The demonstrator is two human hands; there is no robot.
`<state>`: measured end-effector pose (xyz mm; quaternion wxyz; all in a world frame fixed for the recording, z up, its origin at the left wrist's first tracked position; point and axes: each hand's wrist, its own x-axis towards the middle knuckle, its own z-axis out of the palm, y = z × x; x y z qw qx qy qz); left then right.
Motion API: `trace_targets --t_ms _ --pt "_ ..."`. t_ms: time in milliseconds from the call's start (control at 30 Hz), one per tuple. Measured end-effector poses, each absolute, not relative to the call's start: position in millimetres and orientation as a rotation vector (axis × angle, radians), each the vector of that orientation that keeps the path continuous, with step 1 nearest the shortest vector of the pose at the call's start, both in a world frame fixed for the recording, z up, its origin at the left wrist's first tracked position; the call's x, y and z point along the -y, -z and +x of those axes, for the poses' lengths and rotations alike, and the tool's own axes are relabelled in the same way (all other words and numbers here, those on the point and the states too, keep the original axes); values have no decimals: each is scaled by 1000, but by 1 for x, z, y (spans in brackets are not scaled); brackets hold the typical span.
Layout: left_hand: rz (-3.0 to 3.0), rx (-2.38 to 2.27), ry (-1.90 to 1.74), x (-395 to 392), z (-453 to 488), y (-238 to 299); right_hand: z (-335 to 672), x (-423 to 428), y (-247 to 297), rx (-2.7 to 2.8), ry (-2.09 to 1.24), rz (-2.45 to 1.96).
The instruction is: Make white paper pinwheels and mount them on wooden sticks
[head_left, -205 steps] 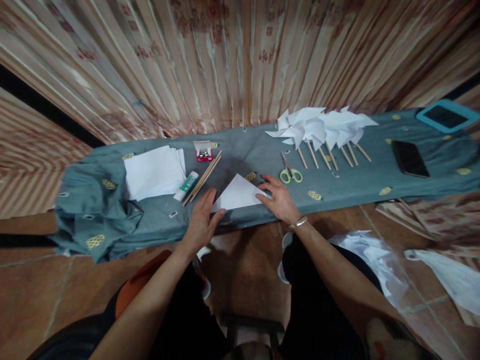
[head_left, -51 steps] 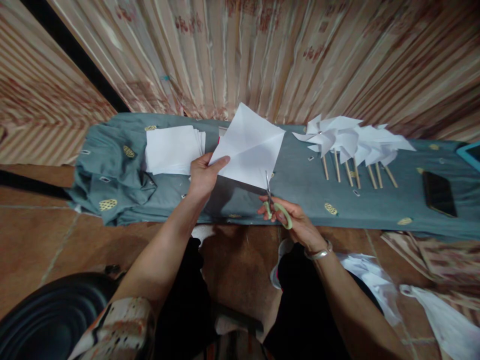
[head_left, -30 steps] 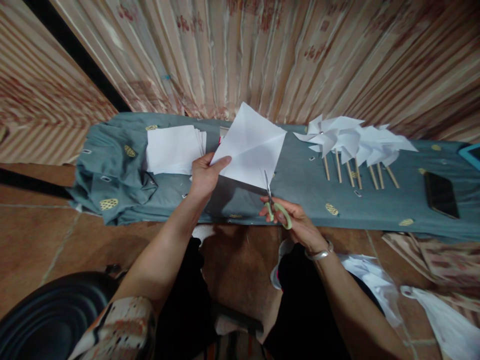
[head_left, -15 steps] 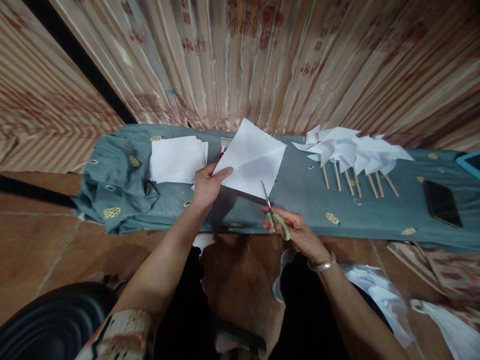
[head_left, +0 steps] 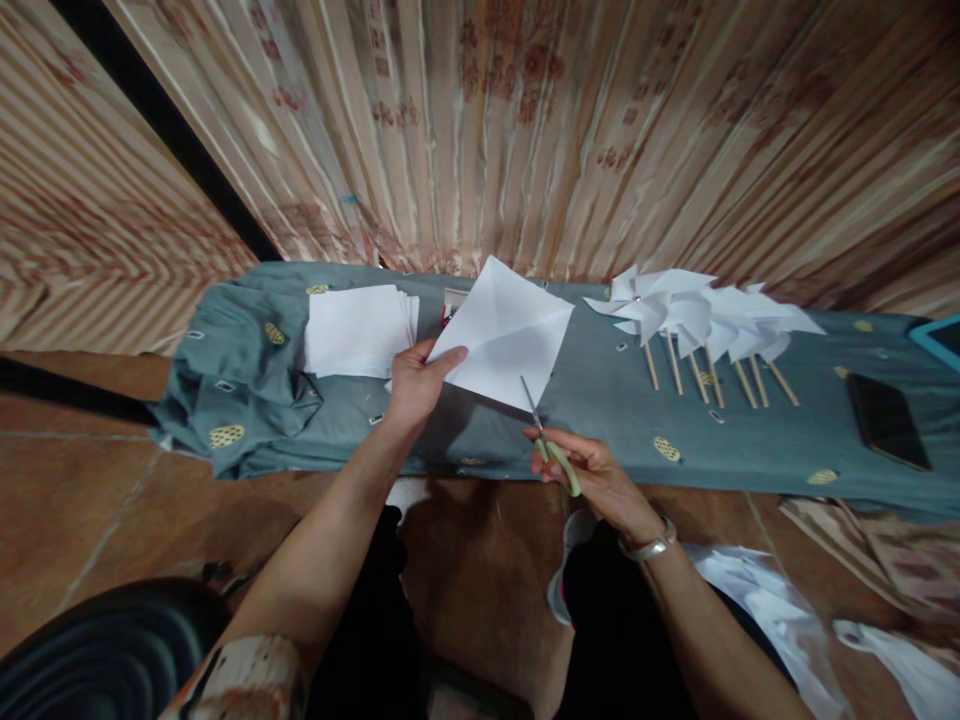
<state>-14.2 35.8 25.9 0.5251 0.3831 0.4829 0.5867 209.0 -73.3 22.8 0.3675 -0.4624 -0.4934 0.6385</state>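
My left hand [head_left: 415, 384] pinches the left corner of a creased white paper square [head_left: 508, 332] and holds it up over the bench. My right hand [head_left: 590, 472] grips green-handled scissors [head_left: 547, 440], their blades reaching the paper's lower edge. Both hands hover above the grey-green cloth [head_left: 600, 420] that covers the low bench.
A stack of white paper squares [head_left: 358, 330] lies at the left. Several white paper pinwheels on wooden sticks [head_left: 697, 320] lie at the right, then a black phone [head_left: 887, 421] and a blue-framed tablet corner [head_left: 941, 338]. Paper scraps [head_left: 750, 590] lie on the tiled floor. A curtain hangs behind.
The folded triangle that lay on the bench has been opened and lifted by my left hand. My right hand took up the scissors and brought the blades to the paper's lower edge. The view shifted slightly.
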Motion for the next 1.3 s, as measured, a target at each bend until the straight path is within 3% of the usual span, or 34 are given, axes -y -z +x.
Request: trace_targets --t_ms 1300 --pt "868 -1152 -1426 -36 -16 -28 201 72 -16 1126 -1633 -1227"
